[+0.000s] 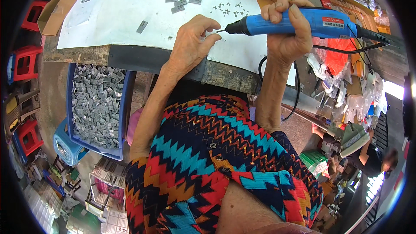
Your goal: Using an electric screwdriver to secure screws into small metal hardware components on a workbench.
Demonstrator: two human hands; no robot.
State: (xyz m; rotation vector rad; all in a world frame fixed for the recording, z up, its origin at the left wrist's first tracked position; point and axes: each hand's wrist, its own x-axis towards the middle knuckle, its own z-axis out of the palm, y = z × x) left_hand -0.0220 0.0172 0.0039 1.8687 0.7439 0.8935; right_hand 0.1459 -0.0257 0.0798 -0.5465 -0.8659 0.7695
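Seemingly aligned bit [221, 30];
wrapped right hand [289, 42] round screwdriver [324, 21]; near-pinched left hand [190, 40], couldn't tell contents; next needed, probably, steady aim.

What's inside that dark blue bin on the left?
The dark blue bin holds a heap of small grey pieces, jumbled at various angles. The top layer hides whatever lies beneath, including the bin's bottom.
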